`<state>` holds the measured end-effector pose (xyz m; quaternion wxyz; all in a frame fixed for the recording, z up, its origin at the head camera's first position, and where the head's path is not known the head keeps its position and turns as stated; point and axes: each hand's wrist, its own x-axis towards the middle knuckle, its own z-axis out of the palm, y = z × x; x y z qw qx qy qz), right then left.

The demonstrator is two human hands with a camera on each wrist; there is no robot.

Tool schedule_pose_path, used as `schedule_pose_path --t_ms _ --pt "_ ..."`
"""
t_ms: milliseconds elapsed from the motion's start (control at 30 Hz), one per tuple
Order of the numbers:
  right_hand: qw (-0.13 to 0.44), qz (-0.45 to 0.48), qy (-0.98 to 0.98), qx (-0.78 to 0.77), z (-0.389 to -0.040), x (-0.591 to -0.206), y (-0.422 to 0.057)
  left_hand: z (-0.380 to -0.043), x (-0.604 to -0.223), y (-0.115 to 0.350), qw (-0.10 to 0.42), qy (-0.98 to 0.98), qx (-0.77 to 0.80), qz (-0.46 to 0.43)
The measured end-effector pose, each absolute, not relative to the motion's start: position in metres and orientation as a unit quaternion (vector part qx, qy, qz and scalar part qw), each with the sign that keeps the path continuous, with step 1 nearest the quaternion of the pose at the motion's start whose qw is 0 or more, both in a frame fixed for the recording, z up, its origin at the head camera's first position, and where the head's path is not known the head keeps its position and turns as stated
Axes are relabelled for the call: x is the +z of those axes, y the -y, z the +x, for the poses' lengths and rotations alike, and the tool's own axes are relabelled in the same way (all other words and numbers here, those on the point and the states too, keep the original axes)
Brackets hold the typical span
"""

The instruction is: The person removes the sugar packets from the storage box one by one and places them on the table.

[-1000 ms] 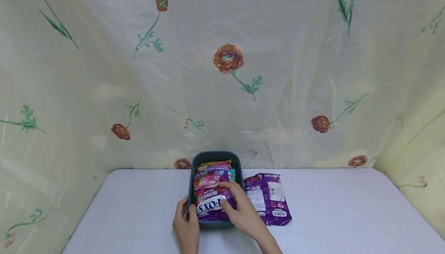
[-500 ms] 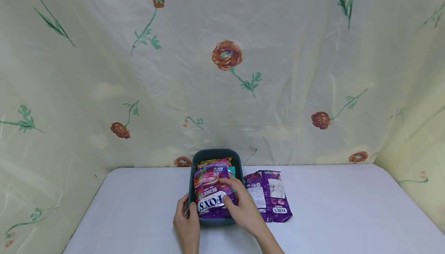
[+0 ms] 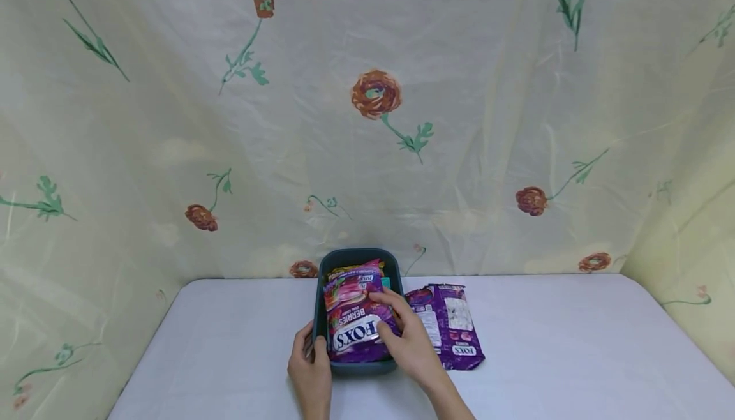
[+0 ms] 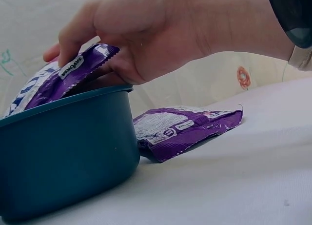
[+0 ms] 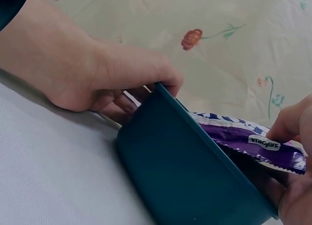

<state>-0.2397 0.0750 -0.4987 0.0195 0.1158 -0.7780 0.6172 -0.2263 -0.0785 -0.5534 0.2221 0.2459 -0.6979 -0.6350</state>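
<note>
A dark teal plastic bin [image 3: 327, 260] stands at the table's middle. My left hand [image 3: 310, 369] grips its left wall, thumb over the rim and fingers outside, as the right wrist view shows. Inside lies a purple FOX'S Berries candy bag [image 3: 350, 315], its top layer. My right hand [image 3: 415, 348] pinches this bag's right edge, thumb on the printed face and the other fingers beneath, partly hidden inside the bin. In the left wrist view the right hand [image 4: 141, 34] lifts the bag's near corner above the rim.
A second purple FOX'S bag [image 3: 453, 324] lies back side up on the white table [image 3: 563, 343], right beside the bin. Under the top bag show a yellow packet [image 3: 339, 272] and a teal packet [image 3: 386, 281]. A flowered curtain [image 3: 459, 120] hangs behind the table.
The top candy bag has slid slightly right inside the bin and turned a little, with the right hand moving along. Less of the teal packet shows. The left hand keeps its grip.
</note>
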Motion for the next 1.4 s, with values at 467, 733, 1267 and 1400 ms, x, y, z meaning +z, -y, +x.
schedule_pose_path --t_ms 467,733,1267,1400 --pt "0.044 0.095 0.775 0.623 -0.245 -0.497 -0.083 -0.226 -0.552 0.079 0.213 0.693 -0.641 0.252" --pt "0.043 0.076 0.768 0.634 -0.244 -0.490 -0.092 -0.227 -0.553 0.078 0.220 0.690 -0.644 0.245" --pt "0.044 0.038 0.764 0.642 -0.243 -0.482 -0.107 -0.227 -0.555 0.079 0.225 0.694 -0.637 0.247" --pt "0.051 0.049 0.760 0.646 -0.243 -0.481 -0.108 -0.228 -0.555 0.080 0.222 0.691 -0.641 0.248"
